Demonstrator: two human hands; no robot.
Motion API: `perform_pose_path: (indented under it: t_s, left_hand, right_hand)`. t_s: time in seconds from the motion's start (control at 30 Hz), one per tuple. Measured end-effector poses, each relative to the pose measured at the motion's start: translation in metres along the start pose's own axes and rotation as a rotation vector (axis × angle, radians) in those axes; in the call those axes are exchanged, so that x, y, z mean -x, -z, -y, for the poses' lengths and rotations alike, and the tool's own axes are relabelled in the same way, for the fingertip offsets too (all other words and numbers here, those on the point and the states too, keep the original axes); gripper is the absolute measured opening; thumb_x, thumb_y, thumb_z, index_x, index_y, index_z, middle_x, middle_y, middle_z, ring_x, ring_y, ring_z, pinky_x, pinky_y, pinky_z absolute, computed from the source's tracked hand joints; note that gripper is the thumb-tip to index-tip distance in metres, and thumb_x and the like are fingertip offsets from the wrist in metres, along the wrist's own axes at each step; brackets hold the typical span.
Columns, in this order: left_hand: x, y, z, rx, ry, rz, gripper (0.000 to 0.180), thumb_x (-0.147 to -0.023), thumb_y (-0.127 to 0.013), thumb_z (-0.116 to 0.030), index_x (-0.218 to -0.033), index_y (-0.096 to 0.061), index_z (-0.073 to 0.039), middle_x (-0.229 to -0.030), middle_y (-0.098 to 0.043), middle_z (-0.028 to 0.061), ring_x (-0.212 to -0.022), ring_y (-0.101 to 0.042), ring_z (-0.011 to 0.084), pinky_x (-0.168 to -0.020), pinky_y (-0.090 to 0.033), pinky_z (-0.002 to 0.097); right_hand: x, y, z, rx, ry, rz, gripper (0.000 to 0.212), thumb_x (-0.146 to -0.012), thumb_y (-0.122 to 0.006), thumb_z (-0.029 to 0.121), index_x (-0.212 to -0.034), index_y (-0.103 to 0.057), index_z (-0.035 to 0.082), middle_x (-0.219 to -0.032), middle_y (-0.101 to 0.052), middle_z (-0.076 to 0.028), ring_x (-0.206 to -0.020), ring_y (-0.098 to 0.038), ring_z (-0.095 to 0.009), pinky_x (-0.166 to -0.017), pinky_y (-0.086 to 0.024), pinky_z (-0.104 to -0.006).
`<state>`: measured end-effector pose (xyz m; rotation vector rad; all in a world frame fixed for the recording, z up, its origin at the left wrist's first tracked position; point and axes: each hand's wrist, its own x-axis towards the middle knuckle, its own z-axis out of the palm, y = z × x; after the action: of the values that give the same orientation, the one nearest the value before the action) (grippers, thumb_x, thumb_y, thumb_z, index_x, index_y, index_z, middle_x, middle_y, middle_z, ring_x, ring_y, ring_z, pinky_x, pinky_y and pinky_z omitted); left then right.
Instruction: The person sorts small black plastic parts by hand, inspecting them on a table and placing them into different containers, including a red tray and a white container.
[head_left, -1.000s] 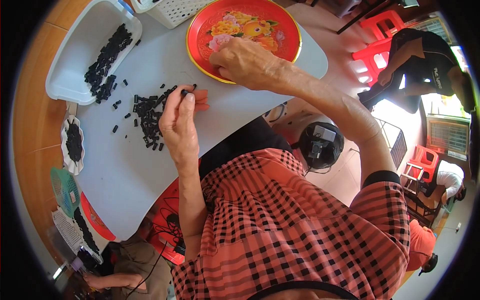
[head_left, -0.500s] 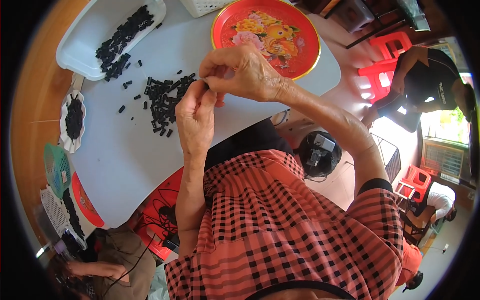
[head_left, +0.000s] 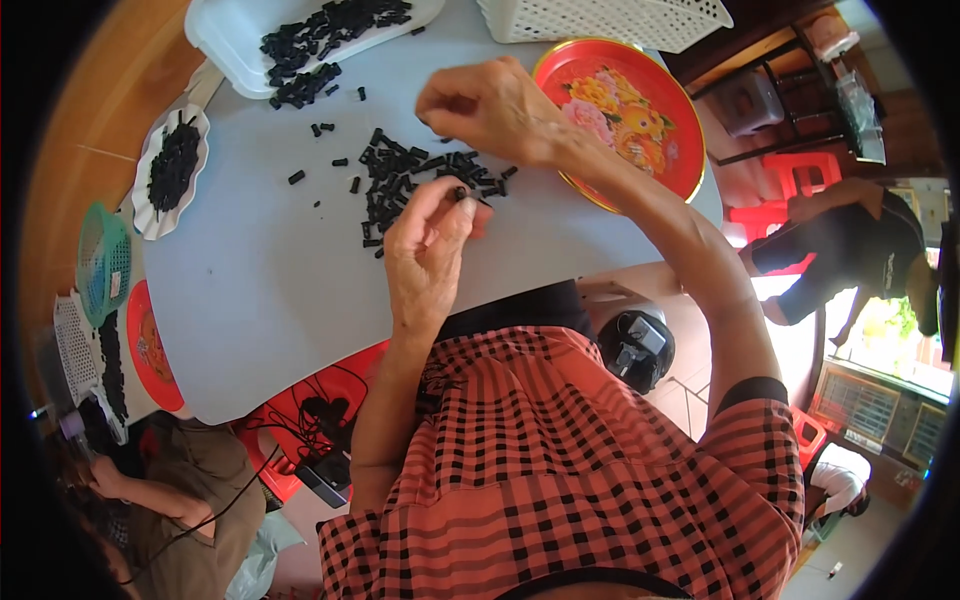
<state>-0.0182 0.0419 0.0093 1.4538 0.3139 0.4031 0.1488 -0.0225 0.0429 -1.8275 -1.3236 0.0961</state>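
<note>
My left hand is closed, pinching a small black cylindrical piece between thumb and fingers, one end turned up. Above it and a little to the right hovers my right hand, fingers curled together; what they hold, if anything, is hidden. Beneath both hands a loose pile of short black cylindrical pieces lies on the pale grey-blue table. A few strays lie left of the pile. At the far left a white scalloped dish contains thin black pieces.
A white tub with many black pieces stands at the far edge. Next to my right forearm lies a round red floral tray, with a white perforated basket behind. A green basket and a seated person's arm are at left.
My hands, close together before, have parted: the right has lifted up and away from the left. The small black piece now shows in my left fingers. The whole view has shifted.
</note>
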Motion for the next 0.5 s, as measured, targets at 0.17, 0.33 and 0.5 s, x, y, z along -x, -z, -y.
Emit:
perform_pose_path:
  t_s: [0.17,0.33,0.5]
  left_hand:
    - [0.005,0.005,0.007,0.050,0.017,0.000,0.020,-0.090,-0.058,-0.009,-0.106,-0.058,0.002,-0.082,-0.064,0.0069,-0.072,-0.054,0.0085,-0.066,-0.044,0.0214]
    - [0.006,0.003,0.006,0.217,0.050,-0.006,0.019,-0.090,-0.057,-0.007,-0.106,-0.057,0.004,-0.085,-0.065,0.0084,-0.074,-0.058,0.0110,-0.071,-0.047,0.0228]
    - [0.002,0.006,-0.002,0.181,0.067,-0.012,0.018,-0.092,-0.053,-0.008,-0.103,-0.056,0.005,-0.088,-0.066,0.0118,-0.076,-0.060,0.0137,-0.072,-0.049,0.0259]
  right_hand:
    - [-0.065,-0.040,-0.038,0.215,0.067,0.085,0.019,-0.080,-0.064,0.019,-0.092,-0.067,0.005,-0.074,-0.067,-0.012,-0.065,-0.065,-0.024,-0.065,-0.052,-0.0333]
    - [-0.094,-0.061,-0.043,0.418,0.037,0.149,0.021,-0.076,-0.066,0.021,-0.089,-0.069,0.004,-0.075,-0.067,-0.014,-0.069,-0.066,-0.028,-0.070,-0.053,-0.0353]
    - [-0.078,-0.044,-0.029,0.412,0.001,0.303,0.017,-0.070,-0.061,0.011,-0.082,-0.069,0.002,-0.081,-0.068,-0.014,-0.073,-0.066,-0.029,-0.074,-0.053,-0.0354]
